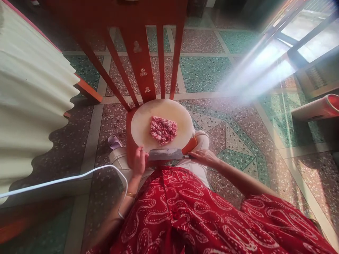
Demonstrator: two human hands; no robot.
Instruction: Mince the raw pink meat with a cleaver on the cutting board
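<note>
A round pale chopping board point(137, 120) lies on the seat of a wooden chair point(129, 155) in front of me. On its middle sits a flattened, roughly four-sided heap of minced meat point(163, 130). My right hand point(203, 157) is closed around the dark handle of a cleaver point(165, 154). The wide blade, smeared in places, stretches leftward along the near edge of the board, apart from the meat. My left hand point(140, 160) is at the board's near left edge, fingers curled beside the blade's far end. Whether it pinches the blade or anything else is hidden.
The chair's slatted back point(141, 67) rises behind the board. A white cable point(79, 175) crosses from the left past my left forearm. Pale pleated cloth point(29, 102) hangs at left. A light-coloured cylindrical container point(315, 108) is at right on the patterned floor point(205, 74).
</note>
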